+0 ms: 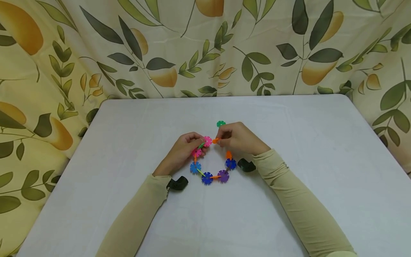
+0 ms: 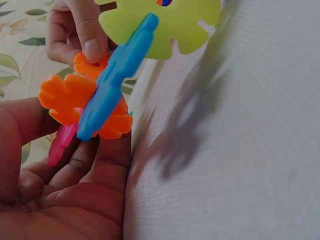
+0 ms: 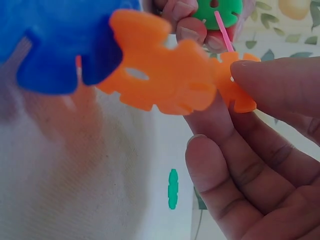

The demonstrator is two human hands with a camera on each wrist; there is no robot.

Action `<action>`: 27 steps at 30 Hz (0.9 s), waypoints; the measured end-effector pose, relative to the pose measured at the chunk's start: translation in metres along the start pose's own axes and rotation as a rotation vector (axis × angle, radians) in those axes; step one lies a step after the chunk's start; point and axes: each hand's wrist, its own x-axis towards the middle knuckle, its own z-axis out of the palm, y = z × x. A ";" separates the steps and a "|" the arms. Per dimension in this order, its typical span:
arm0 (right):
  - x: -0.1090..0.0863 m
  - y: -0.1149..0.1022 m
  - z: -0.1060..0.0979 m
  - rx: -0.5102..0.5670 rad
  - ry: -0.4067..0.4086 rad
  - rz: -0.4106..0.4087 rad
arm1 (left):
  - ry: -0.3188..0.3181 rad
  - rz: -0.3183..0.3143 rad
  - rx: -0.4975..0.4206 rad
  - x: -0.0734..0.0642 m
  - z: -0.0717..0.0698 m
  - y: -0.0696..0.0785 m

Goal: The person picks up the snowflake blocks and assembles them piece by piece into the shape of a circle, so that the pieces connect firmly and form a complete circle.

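Observation:
Slotted plastic discs, flower-shaped and joined edge to edge, form a curved chain between the hands; it includes a purple disc [image 1: 223, 176] and a lime disc [image 2: 170, 30]. My left hand [image 1: 187, 148] pinches the chain near its pink disc [image 1: 207, 141] and the green disc [image 3: 218, 11]. Between the thumb and fingers of my right hand [image 1: 239, 137] is an orange disc [image 3: 240, 95], which meets the pink disc's edge. Another orange disc [image 3: 155, 65] is joined to the dark blue disc [image 3: 60, 45] at the chain's right side, just below the right hand.
A loose green disc [image 1: 221, 123] lies on the white tabletop [image 1: 289, 121] beyond the right hand. Dark wrist-camera mounts [image 1: 177, 184] show beside both wrists. Behind the table hangs a leaf-and-fruit patterned curtain [image 1: 199, 53].

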 end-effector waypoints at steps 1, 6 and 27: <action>0.000 0.000 0.000 -0.001 0.000 0.000 | 0.000 0.000 -0.004 0.000 0.000 0.000; 0.000 0.001 0.001 -0.008 -0.001 -0.001 | -0.001 -0.006 -0.014 0.000 0.001 0.000; 0.004 -0.006 0.012 -0.205 0.048 -0.117 | 0.007 -0.002 -0.010 -0.002 0.002 0.000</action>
